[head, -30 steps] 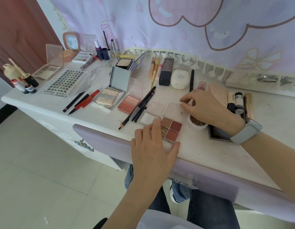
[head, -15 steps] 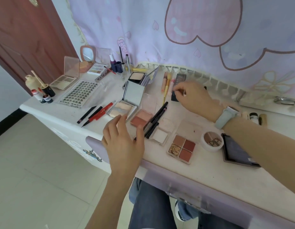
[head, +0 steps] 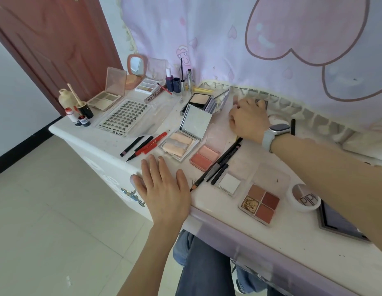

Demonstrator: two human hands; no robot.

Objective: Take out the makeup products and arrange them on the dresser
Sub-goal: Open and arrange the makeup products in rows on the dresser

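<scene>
Palettes (head: 259,203) lay open in rows for display; our left hand (head: 164,189) pressed flat on the desk (head: 228,223) edge, right hand (head: 249,119) fingers curled over far tubes, grip unclear.

**White dresser, crowded with makeup**

White dresser (head: 228,212) set against a pink curtain. At the far left corner, small bottles (head: 77,112). Beside them an open beige palette (head: 104,99) and a tray of false lashes (head: 123,118). Nearer the front edge, a red pen (head: 151,144) among black pencils, then a mirrored compact (head: 181,144), a two-pan blush (head: 204,155), a white pan (head: 228,183), a four-colour eyeshadow palette (head: 260,202), a round white jar (head: 301,199) and a dark flat case (head: 339,223).
</scene>
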